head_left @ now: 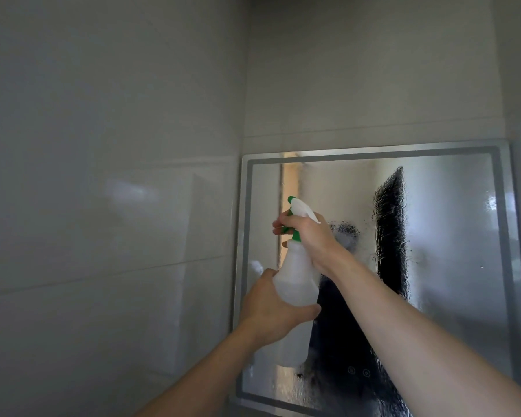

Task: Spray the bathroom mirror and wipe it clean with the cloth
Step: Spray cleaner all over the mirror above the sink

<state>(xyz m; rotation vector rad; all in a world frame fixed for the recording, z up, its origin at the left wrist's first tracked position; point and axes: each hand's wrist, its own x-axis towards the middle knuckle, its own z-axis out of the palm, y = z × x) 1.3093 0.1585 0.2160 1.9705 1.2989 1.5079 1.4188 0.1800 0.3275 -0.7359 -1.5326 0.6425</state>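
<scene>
Right hand (pixel 309 236) clamped on the spray bottle (pixel 295 284) trigger, left hand (pixel 271 308) gripping its light, slick plastic belly; best held at the neck, mirror (pixel 451 236) beaded wet.

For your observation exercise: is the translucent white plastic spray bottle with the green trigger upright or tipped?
Roughly upright: translucent white plastic spray bottle has its nozzle on top, base down, leaning slightly.

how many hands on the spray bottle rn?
2. Left hand holds the spray bottle round its body; right hand grips the neck, fingers at the green trigger, in front of the wet mirror. No cloth in view.
</scene>
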